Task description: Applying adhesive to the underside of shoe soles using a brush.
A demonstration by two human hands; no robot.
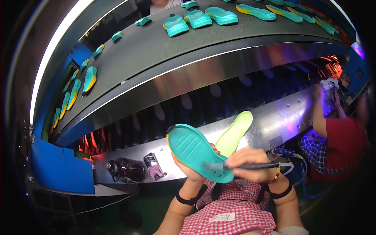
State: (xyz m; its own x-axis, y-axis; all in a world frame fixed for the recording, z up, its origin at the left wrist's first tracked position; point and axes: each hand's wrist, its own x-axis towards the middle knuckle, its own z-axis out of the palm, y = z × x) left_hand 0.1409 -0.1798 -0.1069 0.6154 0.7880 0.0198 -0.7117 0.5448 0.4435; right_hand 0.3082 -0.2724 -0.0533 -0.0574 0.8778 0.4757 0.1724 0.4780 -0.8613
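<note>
A teal shoe sole (192,145) with a yellow edge lies tilted across my left hand (189,170), its inner face up. The fingers wrap under it and some tips show at its far edge. My right hand (249,159) is closed round a dark-handled brush (262,166). The brush head, smeared by motion, is over the sole's near end and seems to touch it. Just beyond my hands, a lime-green insole-shaped piece (239,129) rests on the metal ledge (270,117), partly hidden by my right hand and the sole.
Beyond the ledge, a dark conveyor belt (145,58) carries several teal soles (221,15). Under it, dark shapes and red glowing lamps (92,143) show. A dark bottle (125,170) and a phone (153,166) sit at left. A co-worker in red (344,141) is at right.
</note>
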